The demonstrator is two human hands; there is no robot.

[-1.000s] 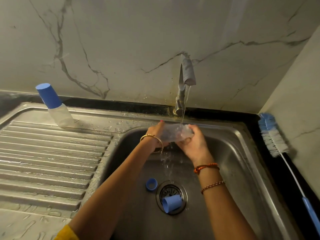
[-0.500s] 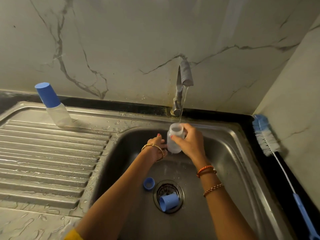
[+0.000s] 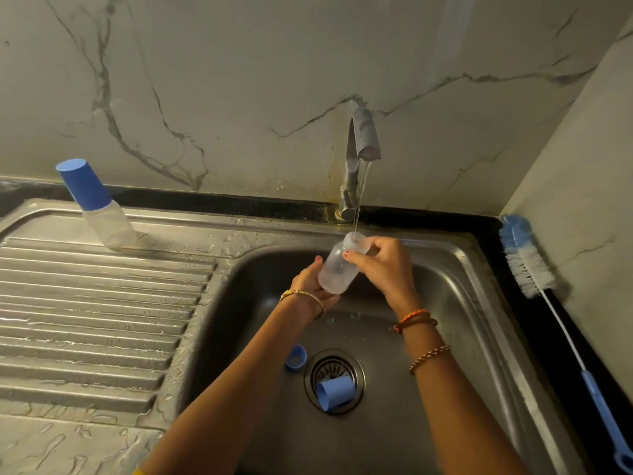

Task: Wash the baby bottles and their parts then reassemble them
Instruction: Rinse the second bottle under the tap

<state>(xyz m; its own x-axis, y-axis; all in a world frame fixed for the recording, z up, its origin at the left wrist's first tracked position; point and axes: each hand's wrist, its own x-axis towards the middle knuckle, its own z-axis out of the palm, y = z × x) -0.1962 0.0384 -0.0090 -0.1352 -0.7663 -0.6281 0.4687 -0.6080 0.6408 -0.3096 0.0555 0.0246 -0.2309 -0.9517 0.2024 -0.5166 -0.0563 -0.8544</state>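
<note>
A clear baby bottle (image 3: 337, 269) without its cap is held tilted over the sink basin, its mouth up under the thin stream from the tap (image 3: 363, 156). My left hand (image 3: 310, 286) grips the bottle's base from below. My right hand (image 3: 385, 269) pinches its neck from the right. On the basin floor lie a blue collar ring (image 3: 296, 357) and a blue cap (image 3: 335, 392), the cap resting on its side over the drain (image 3: 334, 380). A second bottle (image 3: 99, 209) with its blue cap on stands on the drainboard's far left.
The steel sink (image 3: 472, 303) has a wet ribbed drainboard (image 3: 96, 320) on its left. A blue and white bottle brush (image 3: 548, 303) lies along the dark counter strip at the right, against the marble wall. Water drops dot the sink's rim.
The bottle went from lying sideways under the stream to nearly upright with its mouth under the water. Both hands lifted slightly and shifted their grips to base and neck.
</note>
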